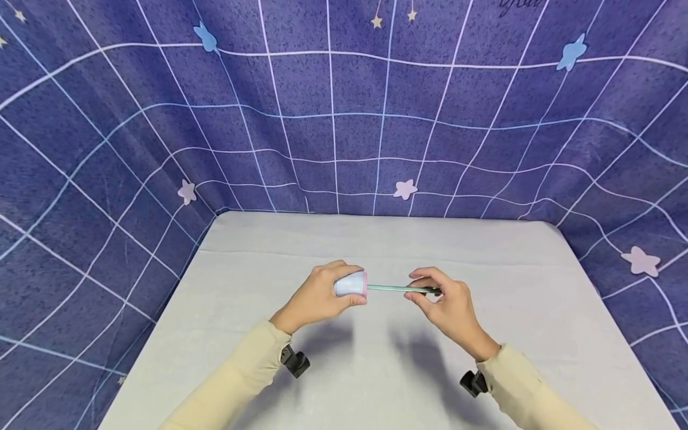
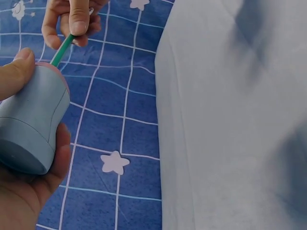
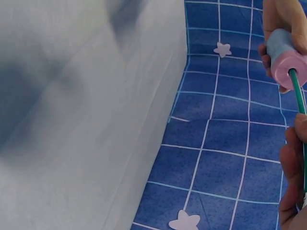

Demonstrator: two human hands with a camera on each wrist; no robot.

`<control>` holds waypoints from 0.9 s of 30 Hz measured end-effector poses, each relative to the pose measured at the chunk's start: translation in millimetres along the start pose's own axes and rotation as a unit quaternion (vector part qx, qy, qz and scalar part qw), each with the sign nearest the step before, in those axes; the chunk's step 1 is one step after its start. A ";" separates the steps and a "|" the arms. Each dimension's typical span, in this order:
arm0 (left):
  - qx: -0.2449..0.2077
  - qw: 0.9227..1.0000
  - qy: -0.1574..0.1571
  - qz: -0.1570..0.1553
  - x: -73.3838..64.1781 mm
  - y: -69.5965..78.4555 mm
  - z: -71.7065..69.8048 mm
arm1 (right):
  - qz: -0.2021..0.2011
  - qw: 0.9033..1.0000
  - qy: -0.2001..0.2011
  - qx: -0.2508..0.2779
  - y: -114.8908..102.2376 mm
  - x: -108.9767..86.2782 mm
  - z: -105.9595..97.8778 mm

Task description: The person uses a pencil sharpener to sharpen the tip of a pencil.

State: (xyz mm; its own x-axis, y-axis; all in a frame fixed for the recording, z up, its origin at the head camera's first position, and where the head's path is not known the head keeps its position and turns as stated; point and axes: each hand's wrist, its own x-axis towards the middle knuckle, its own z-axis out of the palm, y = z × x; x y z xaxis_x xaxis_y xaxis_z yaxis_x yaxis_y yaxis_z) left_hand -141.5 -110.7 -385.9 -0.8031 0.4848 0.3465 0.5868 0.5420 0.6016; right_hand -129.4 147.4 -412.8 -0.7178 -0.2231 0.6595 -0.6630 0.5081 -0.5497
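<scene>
My left hand [image 1: 318, 298] grips a light-blue pencil sharpener [image 1: 349, 284], thumb on one side and fingers on the other. Its pink end [image 3: 284, 76] has a round hole and faces my right hand. A green pencil [image 1: 388, 288] runs level out of that hole, its inner tip hidden inside the sharpener. Thumb and fingers of my right hand [image 1: 450, 303] pinch the pencil near its outer end. Both hands hold these things up over the table, with shadows falling below. In the left wrist view the sharpener's rounded blue base [image 2: 26, 148] points toward the camera.
A white-covered table [image 1: 258, 239] lies under the hands. Behind it and at both sides hangs a blue curtain [image 1: 355, 131] with a grid of lines and stars. Each sleeve cuff bears a small black wrist mount [image 1: 295, 362].
</scene>
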 end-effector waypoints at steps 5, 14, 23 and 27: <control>-0.021 1.000 -0.011 -0.011 0.6 -1.2 -2.4 | 0.003 1.000 0.016 -0.002 -0.6 4.0 0.0; -0.073 0.992 -0.094 -0.032 -1.1 -3.2 -14.1 | -0.080 0.996 0.027 -0.003 3.3 4.0 0.1; -0.024 0.998 -0.048 0.018 -4.3 -4.0 1.1 | -0.167 0.981 0.002 -0.100 -7.0 9.4 -4.4; 0.034 0.996 -0.035 0.075 -7.9 -3.8 12.4 | 0.072 0.978 -0.196 0.029 -12.5 15.1 -18.1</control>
State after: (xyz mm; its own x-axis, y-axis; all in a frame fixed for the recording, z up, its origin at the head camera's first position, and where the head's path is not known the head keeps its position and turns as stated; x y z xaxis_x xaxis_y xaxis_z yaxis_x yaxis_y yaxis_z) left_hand -136.1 -108.1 -399.9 -0.6988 0.6084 0.3762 0.7065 0.5048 0.4960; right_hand -128.1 152.7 -386.7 -0.8230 -0.4603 0.3328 -0.5523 0.5120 -0.6579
